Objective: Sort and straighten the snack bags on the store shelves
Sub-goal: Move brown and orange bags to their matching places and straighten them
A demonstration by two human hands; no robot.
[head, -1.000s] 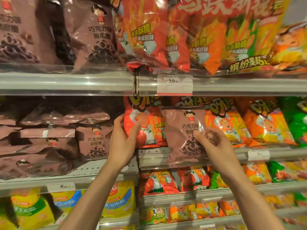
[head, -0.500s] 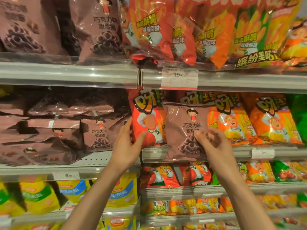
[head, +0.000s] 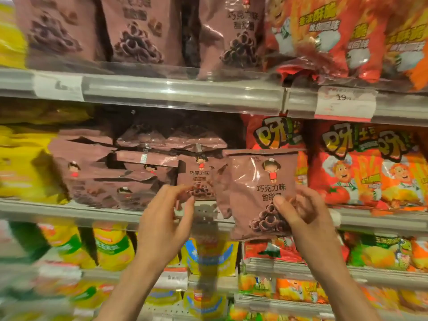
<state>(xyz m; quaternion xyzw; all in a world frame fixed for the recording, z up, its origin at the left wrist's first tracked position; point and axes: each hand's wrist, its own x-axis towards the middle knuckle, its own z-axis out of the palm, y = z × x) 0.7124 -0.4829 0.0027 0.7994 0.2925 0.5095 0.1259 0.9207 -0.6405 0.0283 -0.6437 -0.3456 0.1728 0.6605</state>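
Right hand (head: 308,218) grips a brown bag (head: 261,195) at centre; left hand (head: 162,221) hovers released. Next, likely shelving it with the brown pile (head: 120,172) centre-left.

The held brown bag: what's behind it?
Behind the brown bag in the right hand: part of a red bag, whose top shows above it, and the shelf edge. The red bag's lower part is covered.

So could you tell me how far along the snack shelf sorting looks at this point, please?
Done: the top row of brown bags stands upright. In hand: the right hand holds a small brown bag in front of the orange bags, and the left hand reaches toward the brown pile. Left: that pile lies flat and jumbled, and the held bag is not yet shelved.
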